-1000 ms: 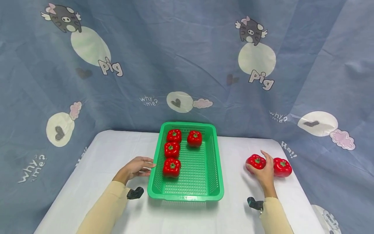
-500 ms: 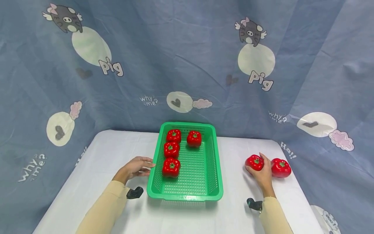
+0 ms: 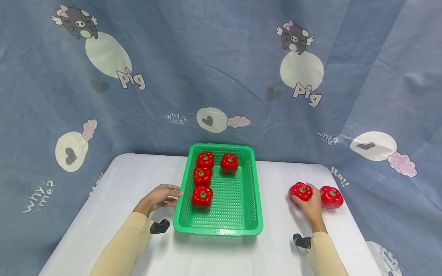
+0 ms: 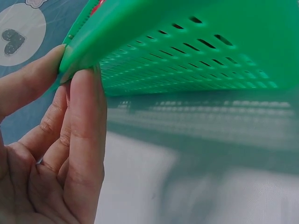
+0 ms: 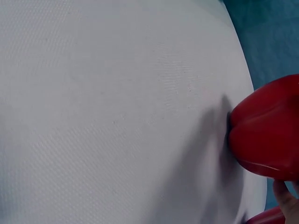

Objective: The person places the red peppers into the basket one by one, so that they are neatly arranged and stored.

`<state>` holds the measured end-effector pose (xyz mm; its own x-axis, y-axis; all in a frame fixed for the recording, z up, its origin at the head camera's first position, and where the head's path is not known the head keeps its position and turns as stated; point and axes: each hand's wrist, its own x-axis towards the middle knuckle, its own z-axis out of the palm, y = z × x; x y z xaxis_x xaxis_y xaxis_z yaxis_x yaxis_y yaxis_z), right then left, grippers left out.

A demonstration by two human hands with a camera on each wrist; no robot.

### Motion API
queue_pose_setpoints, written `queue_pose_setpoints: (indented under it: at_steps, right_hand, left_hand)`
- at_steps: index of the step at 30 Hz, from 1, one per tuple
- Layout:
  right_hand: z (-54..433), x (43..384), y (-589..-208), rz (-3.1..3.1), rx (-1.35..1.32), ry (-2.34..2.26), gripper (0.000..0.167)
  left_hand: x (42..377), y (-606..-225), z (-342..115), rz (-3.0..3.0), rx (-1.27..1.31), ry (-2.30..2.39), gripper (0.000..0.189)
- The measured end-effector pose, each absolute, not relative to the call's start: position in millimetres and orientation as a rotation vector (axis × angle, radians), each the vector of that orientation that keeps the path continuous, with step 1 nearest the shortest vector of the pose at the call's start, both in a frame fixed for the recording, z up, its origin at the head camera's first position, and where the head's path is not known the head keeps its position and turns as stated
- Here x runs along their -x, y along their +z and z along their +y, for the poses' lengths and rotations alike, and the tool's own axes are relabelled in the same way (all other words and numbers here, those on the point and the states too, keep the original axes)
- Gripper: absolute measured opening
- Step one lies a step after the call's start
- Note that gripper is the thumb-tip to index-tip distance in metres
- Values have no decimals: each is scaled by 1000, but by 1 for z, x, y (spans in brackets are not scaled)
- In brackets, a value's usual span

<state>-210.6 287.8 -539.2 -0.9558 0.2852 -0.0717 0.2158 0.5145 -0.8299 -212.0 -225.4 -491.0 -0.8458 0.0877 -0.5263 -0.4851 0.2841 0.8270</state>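
My left hand (image 3: 160, 198) pinches the left rim of a green plastic basket (image 3: 224, 232) between thumb and fingers; the left wrist view shows the rim (image 4: 77, 56) caught there. Over on the right side of the table, my right hand (image 3: 312, 207) holds a red bell pepper (image 3: 299, 190) with a green stem, thumb on its near side and fingers round the far side. That pepper (image 5: 268, 128) fills the right edge of the right wrist view, where only a little of the hand shows. A second red bell pepper (image 3: 331, 197) lies just right of this hand.
Inside the basket, three red bell peppers (image 3: 202, 176) line the left wall and another (image 3: 229, 163) stands near the back. Everything rests on a white-covered table (image 3: 272, 249). A blue printed curtain (image 3: 221, 76) hangs behind and beside it.
My right hand has closed in round the pepper, its fingers settling lower and nearer to it. The left hand and basket stay nearly as they were.
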Motion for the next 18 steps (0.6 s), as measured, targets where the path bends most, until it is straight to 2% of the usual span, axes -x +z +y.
queue_pose_setpoints:
  at_steps: [18]
  right_hand:
    - [282,215,-531,-2723,422,1518,83]
  left_hand:
    - [212,-490,-225,2086,369,1581,42]
